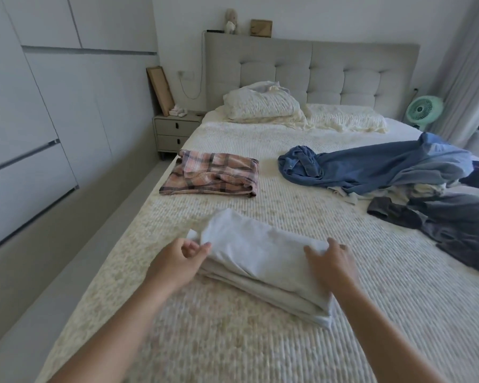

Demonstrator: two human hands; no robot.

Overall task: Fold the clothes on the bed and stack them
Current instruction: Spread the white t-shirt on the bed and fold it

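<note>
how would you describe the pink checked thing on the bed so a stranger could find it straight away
Start at the padded headboard and come down the bed's left side, past the pillows. The pink plaid garment lies there loosely folded, apart from the other clothes. It is the only checked piece: the white bundle and blue shirt are plain.

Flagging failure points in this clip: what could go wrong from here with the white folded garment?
The left hand pinches only an edge of the white folded garment, so lifting may let the loose layers slide open. The right hand is blurred, so its hold is unclear. Carried to the plaid garment, which lies bunched, the stack could sit crooked.
</note>
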